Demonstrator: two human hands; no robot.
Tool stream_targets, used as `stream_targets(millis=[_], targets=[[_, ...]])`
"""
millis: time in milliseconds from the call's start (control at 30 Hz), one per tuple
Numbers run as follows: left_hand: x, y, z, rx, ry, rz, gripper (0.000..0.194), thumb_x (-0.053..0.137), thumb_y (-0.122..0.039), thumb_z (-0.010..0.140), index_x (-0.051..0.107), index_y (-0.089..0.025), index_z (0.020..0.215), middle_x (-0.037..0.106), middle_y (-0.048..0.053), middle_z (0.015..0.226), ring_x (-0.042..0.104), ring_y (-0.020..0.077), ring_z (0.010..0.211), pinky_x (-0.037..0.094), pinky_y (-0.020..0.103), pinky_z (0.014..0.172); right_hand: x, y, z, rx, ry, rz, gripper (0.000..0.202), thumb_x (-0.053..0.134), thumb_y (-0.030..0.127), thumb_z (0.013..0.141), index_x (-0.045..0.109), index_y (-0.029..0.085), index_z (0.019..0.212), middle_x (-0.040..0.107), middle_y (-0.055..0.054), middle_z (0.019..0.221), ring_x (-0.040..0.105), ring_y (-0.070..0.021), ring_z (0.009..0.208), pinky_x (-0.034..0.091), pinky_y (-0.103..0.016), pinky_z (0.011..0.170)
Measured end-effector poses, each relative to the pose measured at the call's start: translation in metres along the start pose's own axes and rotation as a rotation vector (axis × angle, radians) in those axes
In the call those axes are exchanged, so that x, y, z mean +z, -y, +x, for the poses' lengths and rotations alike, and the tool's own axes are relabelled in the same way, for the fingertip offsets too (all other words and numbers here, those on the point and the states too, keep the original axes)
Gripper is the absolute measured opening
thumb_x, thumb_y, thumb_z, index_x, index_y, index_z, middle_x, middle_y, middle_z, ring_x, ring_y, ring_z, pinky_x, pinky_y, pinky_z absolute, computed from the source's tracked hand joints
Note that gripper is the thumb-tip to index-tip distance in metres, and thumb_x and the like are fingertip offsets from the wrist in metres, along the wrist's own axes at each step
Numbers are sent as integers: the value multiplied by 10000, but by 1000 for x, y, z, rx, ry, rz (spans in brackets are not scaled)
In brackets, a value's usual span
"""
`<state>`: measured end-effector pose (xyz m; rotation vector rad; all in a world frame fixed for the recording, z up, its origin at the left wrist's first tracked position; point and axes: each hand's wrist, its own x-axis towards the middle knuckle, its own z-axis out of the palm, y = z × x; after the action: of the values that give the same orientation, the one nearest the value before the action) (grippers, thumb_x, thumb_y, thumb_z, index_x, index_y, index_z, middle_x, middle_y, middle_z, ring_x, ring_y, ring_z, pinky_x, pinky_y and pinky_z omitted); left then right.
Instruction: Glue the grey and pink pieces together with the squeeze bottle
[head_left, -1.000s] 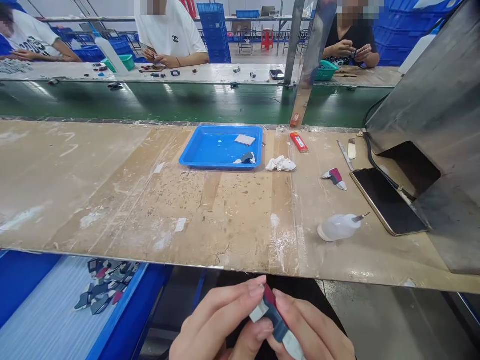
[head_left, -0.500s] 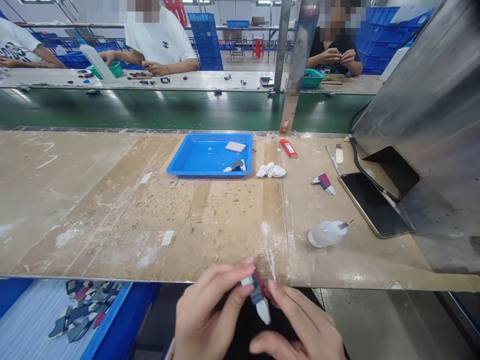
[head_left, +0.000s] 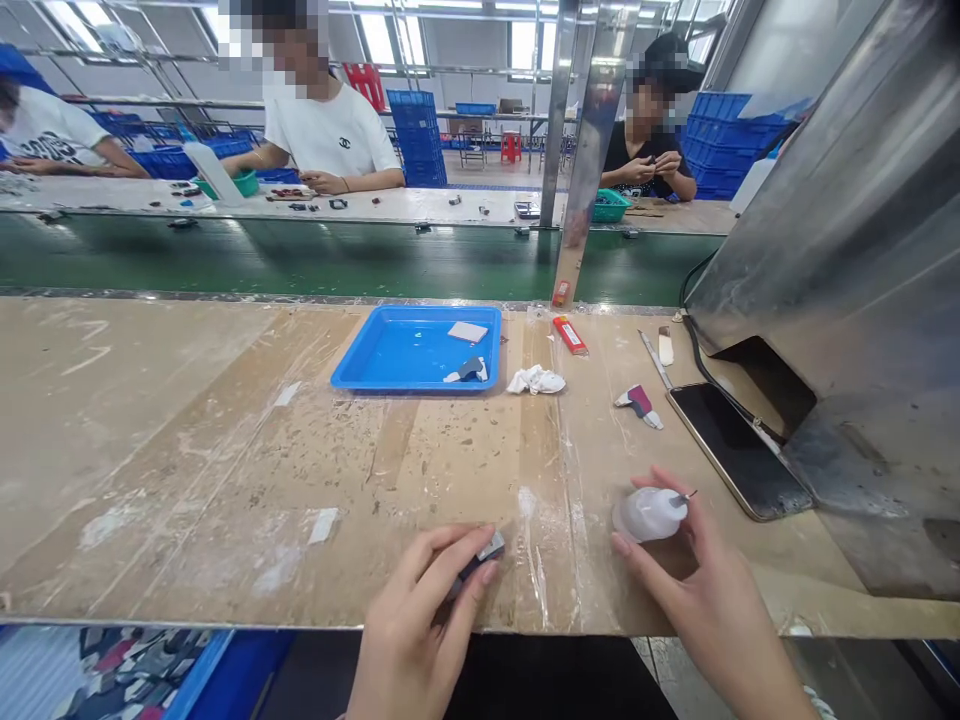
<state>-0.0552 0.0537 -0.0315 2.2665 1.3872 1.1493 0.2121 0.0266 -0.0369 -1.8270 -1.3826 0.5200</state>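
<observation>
My left hand point(head_left: 427, 600) pinches a small dark grey-and-white moulded piece point(head_left: 491, 546) near the table's front edge; fingers cover most of it. On the right, my right hand point(head_left: 694, 570) has its thumb and fingers around a translucent needle-tip squeeze bottle point(head_left: 649, 514), which lies tilted on the tabletop. Beyond the bottle is a similar maroon, grey and white piece point(head_left: 640, 407). A blue tray point(head_left: 390, 375) farther back holds another dark grey-and-white piece point(head_left: 471, 370) and a pale rectangular block point(head_left: 467, 332).
A crumpled white tissue point(head_left: 536, 380) and a red lighter point(head_left: 571, 336) lie right of the tray. A phone point(head_left: 739, 450) rests against a metal housing point(head_left: 862, 400). Below left, a bin point(head_left: 206, 680) holds many pieces. Co-workers sit beyond the green conveyor point(head_left: 300, 260).
My right hand has left the piece and moved right to the bottle. My left hand keeps the piece, now over the table edge. The camera view has tilted up.
</observation>
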Motion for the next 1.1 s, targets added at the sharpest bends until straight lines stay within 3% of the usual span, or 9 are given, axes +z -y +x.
stream_targets(millis=[100, 200, 300, 533, 633, 767, 933, 1033, 1100], targets=[[6, 5, -6, 6, -103, 129, 295, 587, -265, 1014, 586, -208, 1304, 718, 61, 1083, 722, 178, 965, 591, 248, 863, 11, 0, 7, -45, 94, 42, 514, 648, 511, 901, 506, 272, 1334, 672, -61, 1296, 653, -277, 1165, 541, -434, 967], [9, 9, -9, 0, -164, 165, 167, 601, -276, 1011, 616, -199, 1158, 745, 34, 997, 738, 165, 895, 587, 242, 866, 17, 3, 2, 24, 44, 170, 433, 657, 484, 908, 480, 273, 1243, 684, -49, 1250, 632, -266, 1169, 481, -422, 999], [10, 8, -8, 58, -149, 135, 83, 609, -194, 997, 646, -208, 1070, 751, 24, 999, 738, 170, 918, 580, 260, 898, 18, 4, -9, 65, -1, 333, 413, 714, 503, 873, 494, 266, 1131, 701, -42, 1195, 622, -250, 1167, 442, -360, 1001], [12, 8, -13, 145, -226, 130, 197, 666, -59, 932, 704, -188, 1075, 776, 36, 1047, 739, 173, 976, 569, 268, 932, 11, 2, -26, 93, -78, 409, 536, 573, 599, 941, 523, 282, 1371, 603, -65, 1384, 568, -270, 1279, 392, -340, 1110], [13, 9, -19, 175, -227, 125, 219, 622, -43, 939, 713, -185, 1079, 774, 45, 1084, 745, 177, 981, 592, 270, 905, 9, 2, -28, 114, -42, 512, 462, 585, 563, 947, 555, 282, 1312, 664, -76, 1244, 666, -238, 1091, 524, -306, 951], [12, 5, -20, 207, -228, 137, 266, 610, 21, 906, 741, -176, 1028, 766, 51, 1121, 745, 166, 995, 599, 225, 857, 12, -3, -25, 102, 3, 697, 450, 827, 441, 760, 676, 265, 1146, 729, -85, 992, 715, -235, 776, 589, -271, 623], [10, 3, -17, 245, -216, 128, 241, 583, 22, 938, 746, -144, 998, 762, 79, 1097, 730, 171, 1038, 583, 237, 913, 30, 15, -8, 86, -84, 1089, 293, 772, 469, 781, 710, 293, 1007, 664, -40, 872, 663, -202, 725, 586, -303, 599], [10, 7, -17, 266, -194, 118, 235, 555, 5, 964, 743, -135, 982, 760, 96, 1089, 722, 172, 1057, 586, 241, 912, 45, 36, -1, -98, -177, 998, 267, 746, 486, 808, 690, 233, 876, 613, -46, 834, 610, -194, 727, 541, -298, 593], [10, 9, -18, 282, -193, 112, 242, 541, -8, 976, 744, -139, 976, 762, 100, 1083, 727, 177, 1047, 600, 248, 891, 54, 48, -1, -263, -265, 891, 260, 702, 472, 864, 677, 215, 888, 594, -40, 792, 590, -186, 725, 520, -283, 598]])
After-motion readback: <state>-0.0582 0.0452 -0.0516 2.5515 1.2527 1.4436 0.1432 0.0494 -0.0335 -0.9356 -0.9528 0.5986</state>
